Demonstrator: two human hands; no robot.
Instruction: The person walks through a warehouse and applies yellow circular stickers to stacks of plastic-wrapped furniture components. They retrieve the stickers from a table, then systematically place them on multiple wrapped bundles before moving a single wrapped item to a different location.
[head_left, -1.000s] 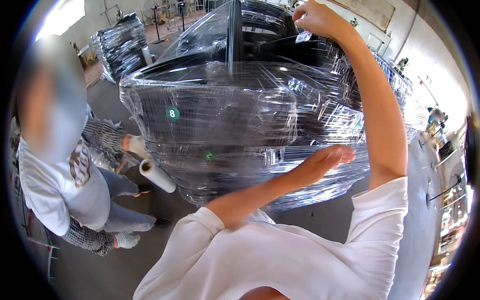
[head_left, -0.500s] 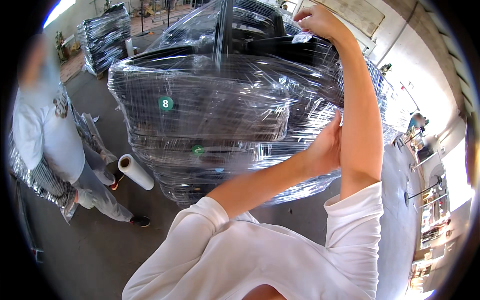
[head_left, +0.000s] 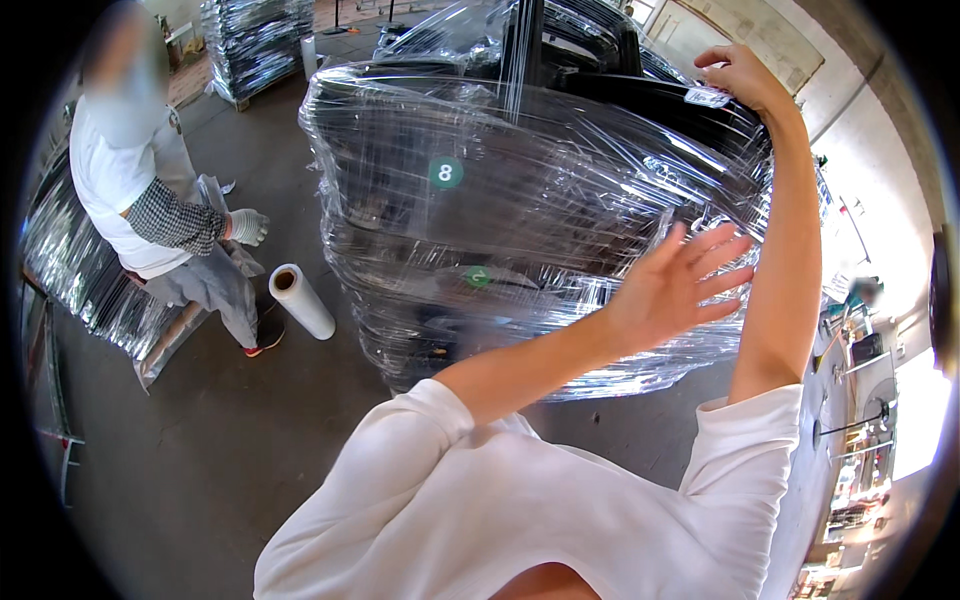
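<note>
A large stack of black molded parts bound in clear stretch film (head_left: 560, 180) stands before me, with two round green stickers on its front. My left hand (head_left: 685, 285) is held up close to the film on the right side, its fingers spread and nothing in them. Whether it touches the film I cannot tell. At the upper right, my right hand (head_left: 745, 78) is over the top edge of the stack, beside a small white label (head_left: 707, 97) on a black part. Its fingers are loosely bent and apart, with nothing visible between them.
A co-worker (head_left: 140, 190) in a white shirt and gloves stands at the left. Near that person, a roll of stretch film (head_left: 303, 302) stands on the grey floor. Another wrapped stack (head_left: 258, 50) is at the back left, and a wrapped bundle (head_left: 100, 265) lies behind the co-worker.
My left hand has come away from beside my right forearm and opened its fingers. The view has shifted, and the co-worker's gloved hand has risen.
</note>
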